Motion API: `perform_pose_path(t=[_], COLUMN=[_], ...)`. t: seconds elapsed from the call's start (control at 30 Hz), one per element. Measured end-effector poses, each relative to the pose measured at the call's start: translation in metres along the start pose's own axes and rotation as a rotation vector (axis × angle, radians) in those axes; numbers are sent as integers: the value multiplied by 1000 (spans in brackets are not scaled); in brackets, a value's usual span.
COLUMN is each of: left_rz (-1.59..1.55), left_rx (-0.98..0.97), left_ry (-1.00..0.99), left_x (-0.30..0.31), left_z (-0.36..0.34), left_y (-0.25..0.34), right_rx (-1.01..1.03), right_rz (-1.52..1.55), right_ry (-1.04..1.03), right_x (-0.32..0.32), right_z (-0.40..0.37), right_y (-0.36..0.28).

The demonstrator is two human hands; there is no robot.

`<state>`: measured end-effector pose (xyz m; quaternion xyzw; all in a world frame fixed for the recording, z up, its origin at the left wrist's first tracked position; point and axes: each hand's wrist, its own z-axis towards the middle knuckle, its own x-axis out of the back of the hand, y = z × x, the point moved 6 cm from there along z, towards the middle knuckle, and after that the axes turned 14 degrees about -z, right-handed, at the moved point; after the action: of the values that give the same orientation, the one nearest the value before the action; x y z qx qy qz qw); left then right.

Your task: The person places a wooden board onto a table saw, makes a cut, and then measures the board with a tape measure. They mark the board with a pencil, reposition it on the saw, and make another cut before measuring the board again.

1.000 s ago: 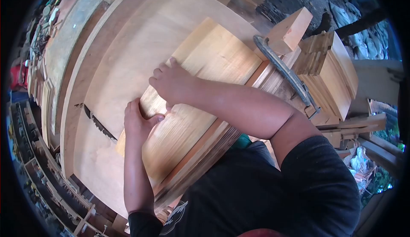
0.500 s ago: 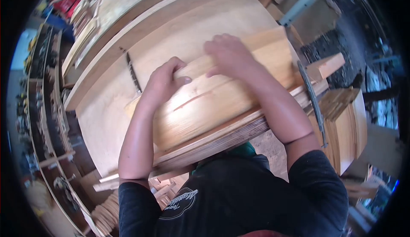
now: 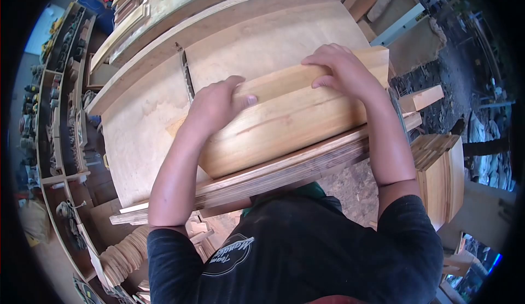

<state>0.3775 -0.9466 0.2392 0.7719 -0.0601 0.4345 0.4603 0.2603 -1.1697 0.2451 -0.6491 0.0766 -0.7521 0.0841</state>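
Board (image 3: 290,119) is held by left hand (image 3: 212,106) and right hand (image 3: 345,73), fingers curled. By uneven pressure, it may be tilted.

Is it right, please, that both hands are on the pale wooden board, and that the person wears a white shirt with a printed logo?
The shirt is black, not white, as the head view shows; it does carry a printed logo, and the left hand and right hand are on the pale wooden board.

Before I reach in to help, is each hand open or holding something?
Left hand: closed over the far edge of the pale board.
Right hand: closed over that edge, farther right.
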Motion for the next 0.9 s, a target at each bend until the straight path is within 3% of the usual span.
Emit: perform_pose_path(t=[0.13, 0.2, 0.27, 0.3, 0.37, 0.4, 0.43, 0.5, 0.57, 0.63, 0.7, 0.73, 0.8, 0.9], left_rz=[174, 178, 166, 111, 40, 71, 106, 96, 85, -243, -348, -463, -503, -555], left_rx=[165, 147, 67, 62, 117, 225, 336, 379, 424, 499, 517, 542, 583, 595], left_ry=[71, 120, 137, 121, 29, -7, -41, -36, -29, -97, -172, -248, -245, -235], left_x=[9, 28, 54, 65, 84, 88, 93, 95, 89, 75, 64, 52, 42, 29], left_z=[10, 24, 32, 31, 35, 34, 30, 27, 23, 17, 7, -1, -12, -18], left_y=[-13, -34, -60, -73, -117, -128, -137, -164, -198, -227, -215, -207, -171, -153], right_rx=[63, 22, -373, -403, -815, -529, -550, -576, -572, -558, -350, -346, -413, -470], right_rz=[-39, -48, -419, -419, 118, 296, 312, 591, 664, 726, 791, 795, 512, 555], right_ry=[62, 113, 419, 423, 46, -203, -187, -492, -435, -383, -88, -86, 73, 59], right_x=[-14, -19, 0, -14, -83, -94, -89, -89, -72, -61, -36, -30, -3, 6], right_z=[24, 22, 5, -3, -39, -45, -48, -47, -48, -55, -60, -60, -61, -66], right_y=[7, 17, 48, 69, 135, 126, 121, 95, 88, 82, 66, 59, 55, 59])
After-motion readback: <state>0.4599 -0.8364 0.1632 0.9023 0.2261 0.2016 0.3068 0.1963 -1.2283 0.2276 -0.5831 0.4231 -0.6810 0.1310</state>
